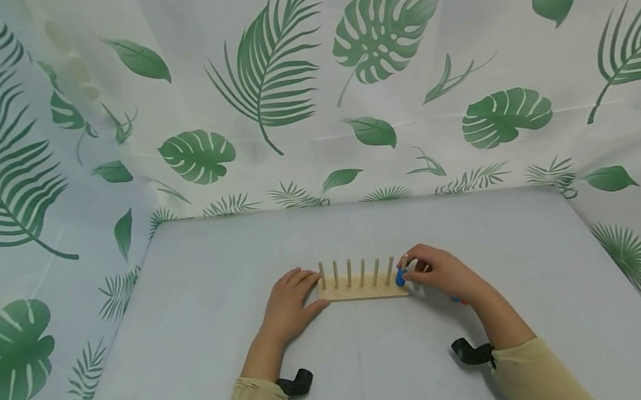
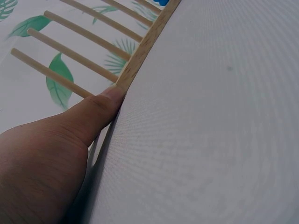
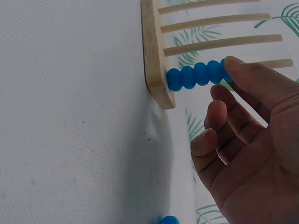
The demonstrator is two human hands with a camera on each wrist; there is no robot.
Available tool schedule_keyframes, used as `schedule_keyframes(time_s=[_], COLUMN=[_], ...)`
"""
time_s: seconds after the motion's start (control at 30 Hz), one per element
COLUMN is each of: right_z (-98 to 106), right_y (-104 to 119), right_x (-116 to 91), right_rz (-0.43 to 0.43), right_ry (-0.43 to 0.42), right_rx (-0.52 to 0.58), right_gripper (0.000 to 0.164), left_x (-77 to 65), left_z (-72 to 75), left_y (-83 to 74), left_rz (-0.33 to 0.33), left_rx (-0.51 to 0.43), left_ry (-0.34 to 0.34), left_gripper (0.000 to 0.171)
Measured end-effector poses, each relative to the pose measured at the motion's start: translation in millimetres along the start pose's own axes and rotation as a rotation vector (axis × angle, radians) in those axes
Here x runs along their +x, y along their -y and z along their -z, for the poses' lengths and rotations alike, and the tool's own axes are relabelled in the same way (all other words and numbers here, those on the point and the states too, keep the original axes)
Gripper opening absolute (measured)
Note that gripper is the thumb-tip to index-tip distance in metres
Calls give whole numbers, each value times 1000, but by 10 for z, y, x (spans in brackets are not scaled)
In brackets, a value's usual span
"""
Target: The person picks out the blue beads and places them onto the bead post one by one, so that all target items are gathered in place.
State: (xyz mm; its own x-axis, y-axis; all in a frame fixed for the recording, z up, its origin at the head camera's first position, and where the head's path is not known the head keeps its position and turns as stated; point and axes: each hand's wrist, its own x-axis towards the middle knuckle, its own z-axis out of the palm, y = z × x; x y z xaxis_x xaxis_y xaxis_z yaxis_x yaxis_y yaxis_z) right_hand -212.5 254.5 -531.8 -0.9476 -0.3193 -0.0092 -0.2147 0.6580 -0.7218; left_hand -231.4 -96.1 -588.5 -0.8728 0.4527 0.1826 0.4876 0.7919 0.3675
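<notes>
White sheeting printed with green leaves (image 1: 281, 85) hangs behind and to both sides of me, palm fronds and split monstera shapes mostly, creased here and there. The counter (image 1: 338, 225) before me is a plain pale grey-white, lightly textured up close, with a few small dark specks. On it, towards its middle, stands the wooden peg board (image 1: 362, 288), a long narrow base of light, grained wood bearing a row of upright round pegs (image 1: 363, 272) (I count seven). The peg at my right end carries a stack of glossy, rounded blue beads (image 3: 201, 73), five showing, with the bare tip of the peg beyond them. My hands are at opposite ends: the left hand (image 1: 290, 307) grips the board's left end, thumb against the near edge; the right hand (image 1: 446, 274) pinches the topmost bead, its other fingers curled loosely. Another blue bead (image 3: 169, 220) shows partly, near my right wrist.
</notes>
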Motion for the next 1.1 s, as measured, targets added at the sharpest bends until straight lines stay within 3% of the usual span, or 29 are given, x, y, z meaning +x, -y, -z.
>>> schedule_keyframes(time_s=[0.37,0.83,1.1], right_z=[-28,-21,140], right_y=[-21,-19,-35], right_x=[-21,-26,-114], right_rz=[-103,-91,-69], right_ry=[24,45,43], right_rx=[67,66,7], right_gripper=[24,24,28], left_x=[11,3,3], left_z=[-20,-30,-17], left_y=[8,12,14], left_rz=[20,17,17], left_rx=[7,3,-5], left_ry=[19,13,17], left_gripper=[63,63,63])
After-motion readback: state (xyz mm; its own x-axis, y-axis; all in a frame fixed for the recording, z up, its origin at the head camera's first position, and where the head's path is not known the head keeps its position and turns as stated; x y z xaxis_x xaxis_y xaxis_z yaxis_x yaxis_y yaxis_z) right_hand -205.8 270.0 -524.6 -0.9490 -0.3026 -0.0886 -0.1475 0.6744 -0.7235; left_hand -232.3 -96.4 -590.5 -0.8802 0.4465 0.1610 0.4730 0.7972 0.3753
